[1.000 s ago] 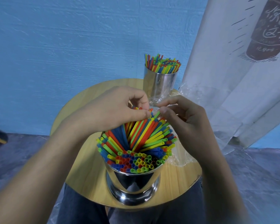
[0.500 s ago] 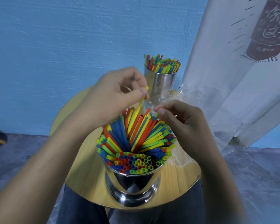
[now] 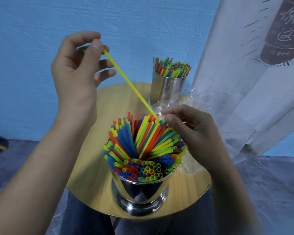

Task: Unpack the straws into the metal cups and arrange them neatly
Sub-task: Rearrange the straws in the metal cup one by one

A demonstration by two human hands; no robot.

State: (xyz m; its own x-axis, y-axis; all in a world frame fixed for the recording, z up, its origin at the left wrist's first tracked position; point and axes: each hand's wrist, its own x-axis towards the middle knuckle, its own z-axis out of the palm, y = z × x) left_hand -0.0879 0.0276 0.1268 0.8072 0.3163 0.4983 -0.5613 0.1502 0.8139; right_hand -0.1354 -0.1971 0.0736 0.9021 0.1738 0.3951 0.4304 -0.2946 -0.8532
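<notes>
A shiny metal cup stands at the near edge of the round wooden table, packed with coloured straws that fan outward. My left hand is raised above the table and pinches the top end of a single yellow straw, whose lower end still reaches the bundle. My right hand rests at the bundle's right side, thumb and forefinger pinching straw tips there. A second metal cup at the far side holds upright straws.
Crumpled clear plastic wrapping lies on the table's right part, between the two cups. A white printed curtain hangs at the right. A blue wall stands behind, and my lap in dark trousers is under the table edge.
My left hand has risen up and to the left, drawing one yellow straw almost wholly out of the near cup's bundle. My right hand has stayed at the bundle's right side.
</notes>
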